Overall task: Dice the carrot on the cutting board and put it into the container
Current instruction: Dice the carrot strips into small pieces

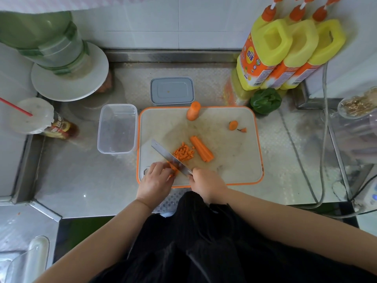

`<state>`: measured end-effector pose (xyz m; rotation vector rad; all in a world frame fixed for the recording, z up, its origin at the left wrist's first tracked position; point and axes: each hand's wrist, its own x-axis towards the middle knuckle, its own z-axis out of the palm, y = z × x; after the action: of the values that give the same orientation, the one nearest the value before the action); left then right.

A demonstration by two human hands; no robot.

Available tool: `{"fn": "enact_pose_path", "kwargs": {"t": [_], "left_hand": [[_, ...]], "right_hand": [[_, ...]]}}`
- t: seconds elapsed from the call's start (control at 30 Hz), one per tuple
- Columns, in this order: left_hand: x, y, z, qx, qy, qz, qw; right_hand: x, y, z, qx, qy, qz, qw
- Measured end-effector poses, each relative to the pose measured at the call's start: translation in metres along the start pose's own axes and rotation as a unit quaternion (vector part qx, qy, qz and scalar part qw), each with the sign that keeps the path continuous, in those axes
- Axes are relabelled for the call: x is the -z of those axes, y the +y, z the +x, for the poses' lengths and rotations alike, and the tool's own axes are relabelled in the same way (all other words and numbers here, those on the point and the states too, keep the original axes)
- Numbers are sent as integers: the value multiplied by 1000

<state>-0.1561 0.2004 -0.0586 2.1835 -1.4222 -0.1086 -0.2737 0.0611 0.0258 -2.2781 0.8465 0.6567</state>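
The steel counter [81, 180] carries a pale rectangular cutting board with an orange rim [224, 160] at centre. Just beside the board at nine o'clock stands a clear, empty rectangular plastic container [117, 129]; at twelve o'clock lies a grey lid [172, 90]. The right hand [206, 183] is curled round the handle of a broad steel knife [171, 158], whose blade slants toward ten o'clock. The left hand [156, 180], fingers bent, presses down a bundle of carrot strips [173, 167] against the blade. At the board's twelve o'clock edge lies a thick carrot stump [193, 111]; near centre a bundle of long carrot sticks [202, 149]; touching the blade a heap of small orange dice [183, 153]; at two o'clock two trimmed carrot ends [233, 125].
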Motion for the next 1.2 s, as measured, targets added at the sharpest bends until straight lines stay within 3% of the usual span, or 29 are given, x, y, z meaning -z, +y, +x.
{"fn": "enact_pose_path", "kwargs": {"t": [0.33, 0.63, 0.93, 1.2], "left_hand": [[-5, 4, 4, 46, -18, -19, 999], [-8, 6, 3, 52, 7, -18, 998], [-11, 3, -3, 24, 24, 41, 999], [-2, -2, -6, 17, 22, 13, 1000]], "right_hand": [[3, -8, -1, 4, -43, -49, 998], [-5, -14, 7, -8, -20, -51, 998], [1, -1, 16, -36, 22, 69, 997], [2, -2, -3, 18, 42, -20, 999]]}}
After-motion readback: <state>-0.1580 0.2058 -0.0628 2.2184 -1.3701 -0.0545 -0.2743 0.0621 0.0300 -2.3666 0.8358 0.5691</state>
